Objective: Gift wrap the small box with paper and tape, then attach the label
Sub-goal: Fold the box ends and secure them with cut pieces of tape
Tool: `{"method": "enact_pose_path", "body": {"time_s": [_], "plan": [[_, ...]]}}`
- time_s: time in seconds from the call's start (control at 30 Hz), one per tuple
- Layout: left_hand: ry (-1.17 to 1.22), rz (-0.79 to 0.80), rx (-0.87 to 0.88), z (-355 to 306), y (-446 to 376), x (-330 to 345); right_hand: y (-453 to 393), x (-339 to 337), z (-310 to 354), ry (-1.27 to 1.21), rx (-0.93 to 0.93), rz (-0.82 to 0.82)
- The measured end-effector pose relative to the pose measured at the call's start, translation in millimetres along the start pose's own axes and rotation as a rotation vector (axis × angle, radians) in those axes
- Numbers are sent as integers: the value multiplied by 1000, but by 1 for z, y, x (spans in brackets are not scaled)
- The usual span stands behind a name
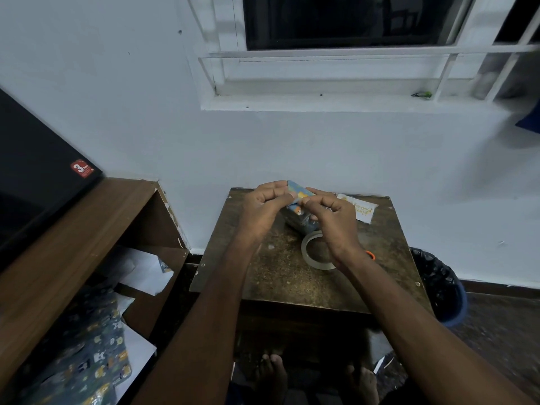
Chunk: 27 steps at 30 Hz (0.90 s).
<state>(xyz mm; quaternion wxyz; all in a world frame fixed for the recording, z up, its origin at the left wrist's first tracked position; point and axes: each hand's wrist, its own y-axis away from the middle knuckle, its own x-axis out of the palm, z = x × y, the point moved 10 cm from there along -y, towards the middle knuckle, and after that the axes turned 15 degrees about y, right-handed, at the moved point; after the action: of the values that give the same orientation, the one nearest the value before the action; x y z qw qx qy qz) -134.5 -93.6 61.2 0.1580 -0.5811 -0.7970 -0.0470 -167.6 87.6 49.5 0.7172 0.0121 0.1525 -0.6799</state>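
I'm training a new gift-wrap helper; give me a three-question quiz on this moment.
1. True or false: the tape roll lies on the small table.
2. Which hands hold the wrapped box? A) left only B) right only C) both
3. The label lies to which side of the box?

Key: 1 true. 2 C: left hand and right hand each have a grip on it. 3 right.

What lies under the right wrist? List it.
Under the right hand's wrist, a clear tape roll lies flat on the brown table. The wrist covers its right side.
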Motion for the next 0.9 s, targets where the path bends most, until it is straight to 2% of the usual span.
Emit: {"method": "enact_pose_path", "body": {"time_s": [0.13,0.3,0.47,0.9], "plan": [[57,9,-54,2,0,0,-2,-5,-2,0,-24,-40],[8,18,-45,-2,2,0,1,-2,16,212,-228,-5],[-78,5,-9,-4,3,-3,2,0,12,267,-209,-5],[-293,46,96,-14,-1,-7,6,2,16,219,-187,-41]]}}
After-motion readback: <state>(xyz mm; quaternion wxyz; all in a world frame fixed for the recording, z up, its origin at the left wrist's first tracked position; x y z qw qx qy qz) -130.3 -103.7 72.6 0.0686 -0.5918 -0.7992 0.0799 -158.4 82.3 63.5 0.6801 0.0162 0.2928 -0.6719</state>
